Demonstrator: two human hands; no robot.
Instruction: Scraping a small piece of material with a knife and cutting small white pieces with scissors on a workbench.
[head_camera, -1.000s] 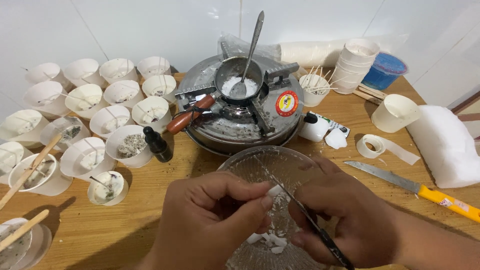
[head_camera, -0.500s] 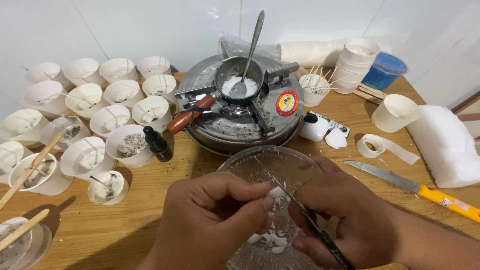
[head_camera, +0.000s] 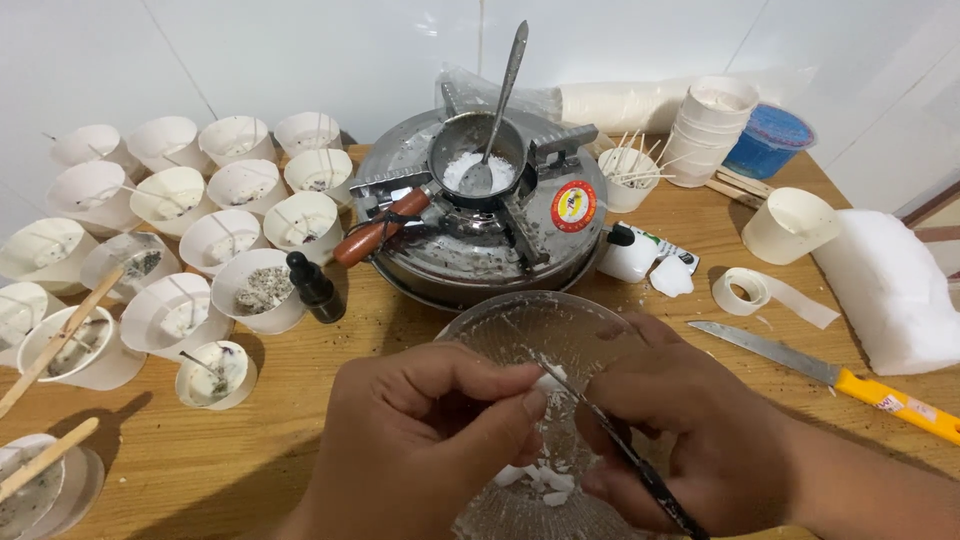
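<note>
Where hands (head_camera: 560, 450) meet: round red-yellow label (head_camera: 572, 206) beyond.

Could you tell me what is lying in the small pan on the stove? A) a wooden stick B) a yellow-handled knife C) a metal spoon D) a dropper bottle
C: a metal spoon rests in the small pan, its bowl in white flakes.

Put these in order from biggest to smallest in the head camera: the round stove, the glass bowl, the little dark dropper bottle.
1. Round stove, biggest.
2. Glass bowl, a bit smaller; hands cover part, and it sits nearer the camera, so this is unsure.
3. Dark dropper bottle, clearly smallest.
</note>
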